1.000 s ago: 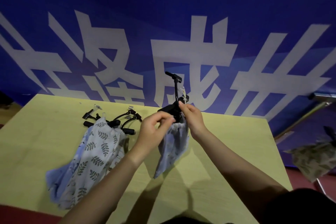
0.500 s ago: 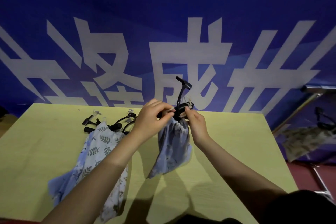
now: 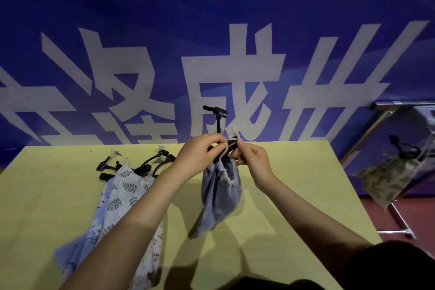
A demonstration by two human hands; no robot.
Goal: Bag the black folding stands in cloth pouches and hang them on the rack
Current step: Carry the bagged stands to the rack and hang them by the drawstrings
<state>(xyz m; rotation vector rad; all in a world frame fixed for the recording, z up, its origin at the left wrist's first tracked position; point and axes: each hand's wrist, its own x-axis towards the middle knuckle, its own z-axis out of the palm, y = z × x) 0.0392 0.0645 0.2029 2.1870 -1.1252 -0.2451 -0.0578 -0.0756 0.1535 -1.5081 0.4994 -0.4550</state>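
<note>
Head view: You hold a blue pouch (image 3: 221,193) up over the yellow table (image 3: 294,183). Your left hand (image 3: 200,154) has its fingers curled, and the thumb and first finger pinch the pale string (image 3: 226,147) at the top of the pouch. Your right hand (image 3: 253,160) is just beside it, and its curled fingers pinch the other end of the string. The top of the pouch is bunched up tight. A black stand (image 3: 217,117) pokes straight up out of the pouch, with its short bar on top.

On the table to your left lie more pouches (image 3: 122,198) with leaf prints. Touching their far end are some loose black stands (image 3: 150,165).

Off to your right, away from the table, 1 filled pouch (image 3: 386,178) hangs on a metal rack (image 3: 376,122). A black stand sticks out of its top.

Behind the table is a blue wall (image 3: 211,7) with big white letters.
</note>
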